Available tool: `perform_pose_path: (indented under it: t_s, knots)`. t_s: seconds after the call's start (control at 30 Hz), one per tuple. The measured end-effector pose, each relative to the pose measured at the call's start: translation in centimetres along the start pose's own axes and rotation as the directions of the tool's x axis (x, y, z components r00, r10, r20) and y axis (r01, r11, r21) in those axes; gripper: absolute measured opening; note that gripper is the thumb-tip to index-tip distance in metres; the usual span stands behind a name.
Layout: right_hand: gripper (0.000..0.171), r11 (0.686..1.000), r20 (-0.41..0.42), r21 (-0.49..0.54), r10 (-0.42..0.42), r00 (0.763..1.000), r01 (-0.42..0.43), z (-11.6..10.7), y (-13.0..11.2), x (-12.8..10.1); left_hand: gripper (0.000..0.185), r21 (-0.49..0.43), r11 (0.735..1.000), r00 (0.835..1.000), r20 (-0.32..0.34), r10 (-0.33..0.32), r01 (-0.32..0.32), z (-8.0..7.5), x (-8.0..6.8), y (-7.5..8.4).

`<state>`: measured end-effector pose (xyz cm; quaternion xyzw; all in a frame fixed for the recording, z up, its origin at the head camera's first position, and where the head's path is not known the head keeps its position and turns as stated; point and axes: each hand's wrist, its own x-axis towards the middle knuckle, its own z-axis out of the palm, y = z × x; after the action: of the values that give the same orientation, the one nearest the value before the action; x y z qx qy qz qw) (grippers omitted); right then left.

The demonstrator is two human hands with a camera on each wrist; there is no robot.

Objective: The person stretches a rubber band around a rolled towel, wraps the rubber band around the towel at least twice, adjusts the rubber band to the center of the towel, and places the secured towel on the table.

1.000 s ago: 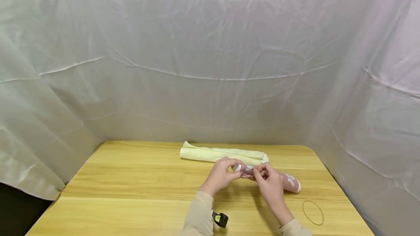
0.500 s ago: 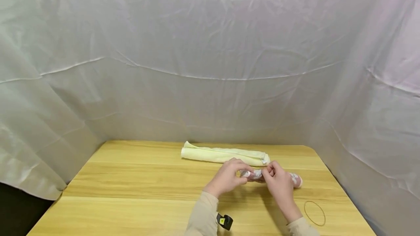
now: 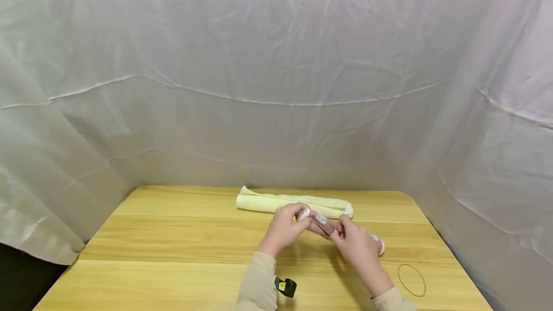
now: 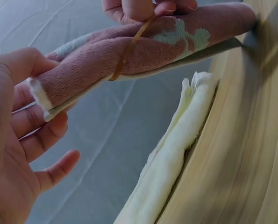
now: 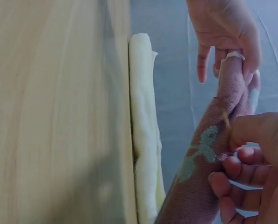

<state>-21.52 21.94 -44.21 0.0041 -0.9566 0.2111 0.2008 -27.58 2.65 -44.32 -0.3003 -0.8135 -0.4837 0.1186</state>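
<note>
A rolled dusky-pink towel [image 3: 321, 222] with a pale flower pattern slants above the table, its left end raised. My left hand [image 3: 282, 227] pinches the white-edged left end between thumb and fingers; the other fingers spread apart in the left wrist view. A thin brown rubber band [image 4: 129, 49] wraps the towel diagonally. My right hand [image 3: 357, 248] pinches this band at the towel's upper side, as the right wrist view also shows. The towel's far end [image 4: 241, 17] is close to the tabletop; whether it touches cannot be told.
Behind the hands, a rolled pale-yellow towel [image 3: 294, 204] lies along the back of the wooden table [image 3: 173, 248]. A loose rubber band [image 3: 425, 284] lies at the front right. Grey cloth [image 3: 276, 124] hangs around the table's back and sides.
After a small shift right, both hands have come back left with the pink towel. Its left end has risen, so it slants more steeply. The yellow towel and loose band lie still.
</note>
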Motion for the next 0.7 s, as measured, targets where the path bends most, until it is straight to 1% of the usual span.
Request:
perform_pose_path:
  t_s: [0.1, 0.2, 0.27, 0.33, 0.43, 0.5, 0.6, 0.7]
  knots:
    - [0.023, 0.999, 0.002, -0.029, -0.039, 0.999, 0.039, 0.0, -0.3, -0.1, 0.016, -0.020, 1.000, 0.999, -0.042, -0.025, 0.024, -0.3, 0.0, -0.3]
    - [0.022, 0.999, 0.004, -0.009, -0.052, 0.999, 0.052, 0.0, -0.4, -0.1, 0.015, -0.046, 0.998, 0.997, -0.062, -0.045, 0.042, -0.4, 0.0, -0.5]
    - [0.021, 0.998, 0.015, 0.042, -0.052, 0.999, 0.052, -0.1, -0.4, -0.1, 0.014, -0.059, 0.997, 0.997, -0.057, -0.054, 0.051, -0.4, -0.1, -0.5]
    - [0.020, 0.993, 0.033, 0.113, -0.040, 0.999, 0.036, -0.1, -0.4, -0.1, 0.014, -0.074, 0.996, 0.998, -0.036, -0.052, 0.049, -0.4, -0.1, -0.4]
    - [0.017, 0.976, 0.074, 0.220, -0.019, 0.997, 0.003, -0.2, -0.1, 0.0, 0.015, -0.094, 0.995, 0.999, 0.005, -0.041, 0.042, -0.3, -0.1, -0.1]
    - [0.015, 0.961, 0.099, 0.277, -0.008, 0.995, -0.020, -0.3, 0.1, 0.1, 0.016, -0.097, 0.995, 0.999, 0.020, -0.028, 0.030, -0.2, -0.1, -0.1]
    - [0.011, 0.939, 0.118, 0.344, -0.025, 0.993, -0.017, -0.4, 0.6, 0.4, 0.016, -0.081, 0.997, 1.000, 0.023, -0.015, 0.017, -0.2, 0.0, -0.2]
    - [0.008, 0.923, 0.115, 0.386, -0.050, 0.992, 0.001, -0.4, 1.1, 0.7, 0.018, -0.077, 0.997, 0.999, 0.036, -0.016, 0.019, -0.3, 0.1, -0.2]
